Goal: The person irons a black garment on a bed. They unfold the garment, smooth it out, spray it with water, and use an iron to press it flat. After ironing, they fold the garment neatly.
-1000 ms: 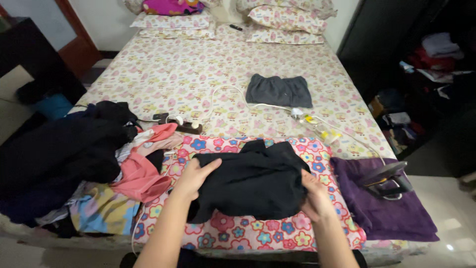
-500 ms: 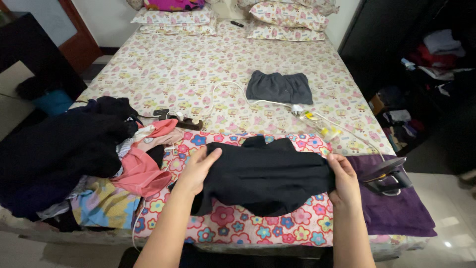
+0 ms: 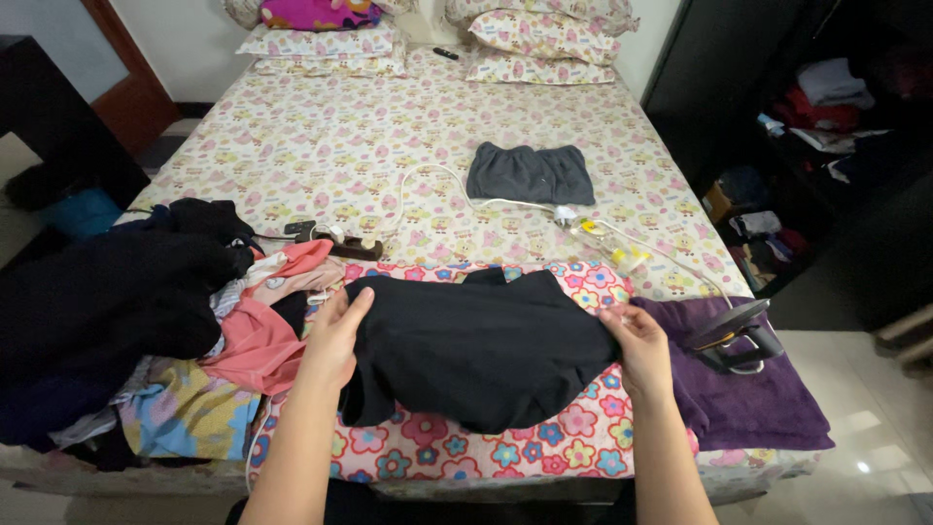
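At the foot of the bed (image 3: pixel 321 146), a black garment (image 3: pixel 481 345) lay spread across a flowered pad (image 3: pixel 544 442) of pink, blue and yellow blossoms. The left hand (image 3: pixel 333 335) rested on the garment's left edge with fingers extended and the thumb over the cloth; whether it pinched the fabric could not be told. The right hand (image 3: pixel 641 350) was closed on the garment's right edge, gripping the cloth between thumb and fingers. To the right of the pad, a purple towel (image 3: pixel 753 403) carried a dark iron (image 3: pixel 734 331), its white cord (image 3: pixel 437 185) running back over the patterned sheet. Beside the cord sat a power strip (image 3: pixel 335 238), just behind the pad's left corner. Farther up the bed lay a grey pair of shorts (image 3: pixel 530 173), well apart from the hands. To the left of the pad was a heap of clothes (image 3: pixel 146 321), dark pieces uppermost with pink and multicoloured cloth beneath. Pillows (image 3: pixel 539 44) lined the head of the bed.
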